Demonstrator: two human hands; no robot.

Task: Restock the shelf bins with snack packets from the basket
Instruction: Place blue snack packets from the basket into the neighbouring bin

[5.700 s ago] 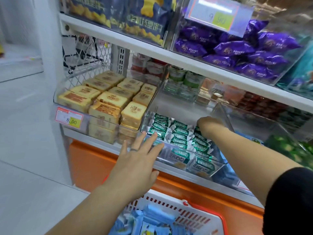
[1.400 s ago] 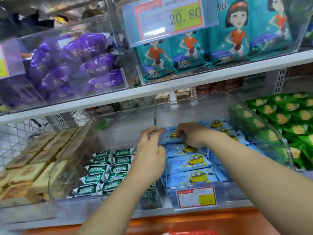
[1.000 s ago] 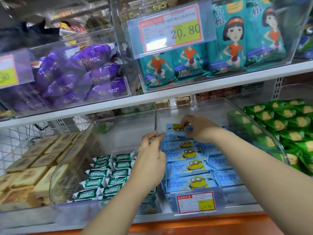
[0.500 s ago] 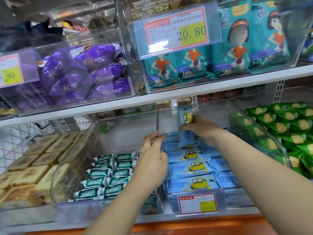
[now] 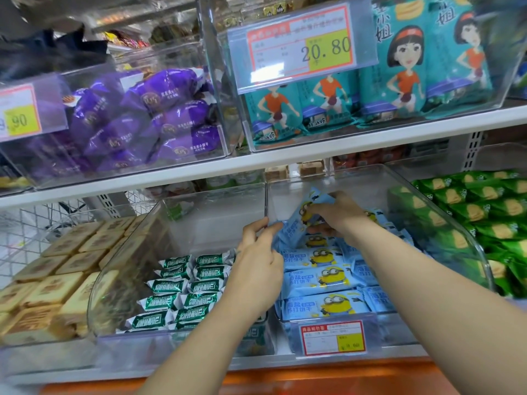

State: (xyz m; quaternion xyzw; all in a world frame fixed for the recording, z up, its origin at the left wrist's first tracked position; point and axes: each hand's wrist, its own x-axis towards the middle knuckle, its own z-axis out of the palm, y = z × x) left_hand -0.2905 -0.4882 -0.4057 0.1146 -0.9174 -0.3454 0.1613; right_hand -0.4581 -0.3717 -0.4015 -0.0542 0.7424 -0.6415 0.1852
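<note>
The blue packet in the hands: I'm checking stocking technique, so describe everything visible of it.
The blue packet is a glossy light-blue plastic wrapper with a yellow goggled cartoon figure. It is tilted, lifted above the matching packets lying in the clear bin. The right hand pinches its upper part; the left hand touches its lower end, grip unclear.

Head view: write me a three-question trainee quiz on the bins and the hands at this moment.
1. True or false: the right hand pinches a tilted blue packet over the clear bin.
2. Which packets fill the neighbouring bin toward the person's left? A red cans; B green-and-white packets; C orange packets.
3. Fill in: the price tag on the bin of teal bags reads ____.
Key: 1 true; 2 B; 3 20.80.
</note>
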